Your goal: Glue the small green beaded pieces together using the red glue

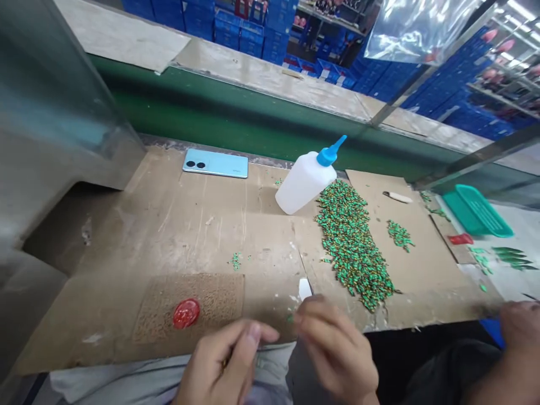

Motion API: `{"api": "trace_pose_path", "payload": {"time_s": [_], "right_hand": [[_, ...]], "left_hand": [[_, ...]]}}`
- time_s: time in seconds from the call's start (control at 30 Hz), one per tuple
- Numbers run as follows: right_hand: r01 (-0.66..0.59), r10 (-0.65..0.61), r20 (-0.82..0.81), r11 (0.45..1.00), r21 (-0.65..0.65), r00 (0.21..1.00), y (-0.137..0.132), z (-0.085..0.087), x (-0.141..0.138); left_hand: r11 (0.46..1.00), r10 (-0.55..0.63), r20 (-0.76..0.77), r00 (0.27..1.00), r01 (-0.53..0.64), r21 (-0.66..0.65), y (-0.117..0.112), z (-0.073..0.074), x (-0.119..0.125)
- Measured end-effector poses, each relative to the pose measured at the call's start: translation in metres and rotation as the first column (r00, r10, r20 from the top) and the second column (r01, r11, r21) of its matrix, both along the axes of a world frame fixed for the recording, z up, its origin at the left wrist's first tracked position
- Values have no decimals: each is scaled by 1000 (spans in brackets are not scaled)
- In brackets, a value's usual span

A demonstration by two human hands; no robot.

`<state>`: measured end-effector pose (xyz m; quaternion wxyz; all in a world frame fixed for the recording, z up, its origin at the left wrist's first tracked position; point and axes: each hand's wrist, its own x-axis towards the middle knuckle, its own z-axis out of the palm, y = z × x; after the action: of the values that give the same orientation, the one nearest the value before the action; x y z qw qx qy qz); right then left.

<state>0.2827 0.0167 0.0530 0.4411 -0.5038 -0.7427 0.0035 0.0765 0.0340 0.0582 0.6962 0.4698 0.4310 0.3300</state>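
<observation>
My left hand (230, 363) is at the table's front edge, fingers curled and thumb against the index finger. A small brownish bit shows inside its curl, too little to name. My right hand (335, 351) is beside it, apart from it, fingertips pinched together and slightly blurred; what they hold, if anything, is hidden. Just beyond its fingers is a small white piece (304, 288); I cannot tell whether they touch. A long heap of tiny green-and-gold pieces (354, 242) lies ahead of the right hand. Left of my left hand, a red disc (186, 313) rests on a rough brown mat (215, 298).
A white squeeze bottle (304, 183) with a blue nozzle stands behind the heap. A light blue phone (221, 163) lies at the back. Rightward are a white-handled tool (399, 197), a green basket (475, 211) and another person's hand (521, 332). A metal housing (63, 112) bounds the left.
</observation>
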Motion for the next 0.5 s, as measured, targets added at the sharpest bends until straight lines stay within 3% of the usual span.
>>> {"api": "trace_pose_path", "payload": {"time_s": [0.07,0.13,0.2,0.27,0.3,0.37,0.43,0.5], "right_hand": [[210,-208,51,977,-35,977,3,-3,26],[389,-387,66,921,-11,920,5,-3,51],[519,-518,62,855,5,853,5,-4,67],[589,-590,19,807,38,807,1,-6,66],[592,-592,-1,805,37,806,-1,-9,60],[515,-515,-4,857,-21,857,-5,-15,37],[342,-340,32,931,-129,940,-4,-23,8],[175,-164,64,958,-226,984,3,-30,-19]], "left_hand": [[953,-14,109,994,47,-299,2,0,2],[854,24,254,967,112,-508,4,2,0],[771,85,362,928,169,-614,5,4,-7],[737,111,414,904,205,-644,2,5,-17],[731,108,428,897,220,-646,-1,5,-24],[741,102,444,890,229,-631,-9,2,-37],[763,144,439,887,183,-620,-16,-3,-50],[758,245,427,871,102,-644,-23,-8,-63]]}}
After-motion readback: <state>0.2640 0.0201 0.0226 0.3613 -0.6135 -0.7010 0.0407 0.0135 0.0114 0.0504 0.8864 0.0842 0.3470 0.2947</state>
